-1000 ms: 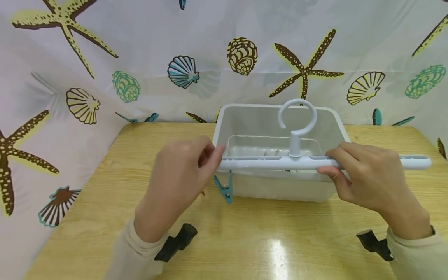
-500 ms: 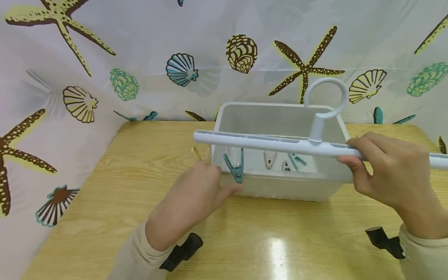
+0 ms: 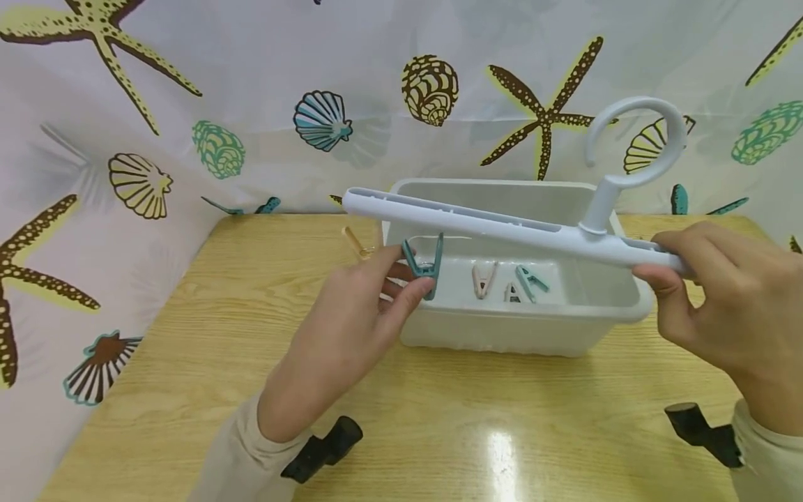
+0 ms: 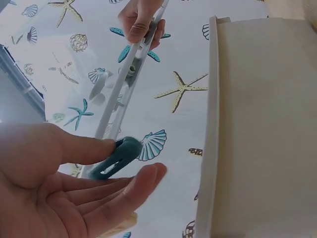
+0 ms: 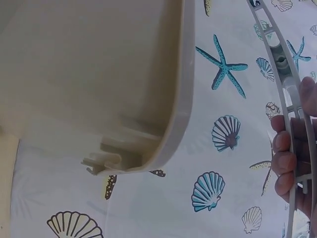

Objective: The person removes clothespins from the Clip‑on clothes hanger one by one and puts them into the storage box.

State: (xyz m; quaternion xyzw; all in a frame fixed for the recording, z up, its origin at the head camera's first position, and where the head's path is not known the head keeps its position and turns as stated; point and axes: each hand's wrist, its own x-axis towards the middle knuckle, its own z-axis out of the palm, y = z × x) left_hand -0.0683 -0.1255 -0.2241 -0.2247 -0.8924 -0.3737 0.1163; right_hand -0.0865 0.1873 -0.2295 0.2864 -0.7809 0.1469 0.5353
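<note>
My left hand (image 3: 351,328) pinches a teal clothespin (image 3: 428,268) between thumb and fingers, its two legs spread upward. In the left wrist view the thumb presses on the clothespin (image 4: 120,157). Just beyond the left knuckles a yellow clothespin (image 3: 355,242) shows; whether the hand holds it, I cannot tell. My right hand (image 3: 734,300) grips the right part of a pale grey plastic hanger (image 3: 477,222), a straight bar with a round hook. The bar slants over the bin, left end higher. In the right wrist view, fingers wrap round the hanger (image 5: 285,67).
Beneath the hanger stands a white plastic bin (image 3: 521,329) on the wooden table (image 3: 207,335). On its floor lie a pink clothespin (image 3: 482,280), a pale one (image 3: 512,291) and a teal one (image 3: 530,282). A shell-patterned curtain (image 3: 376,42) hangs behind and at the sides.
The hanger has moved right and up, and its left end now tilts higher. My left hand has come off the bar's left end and risen beside the bin with the teal clothespin.
</note>
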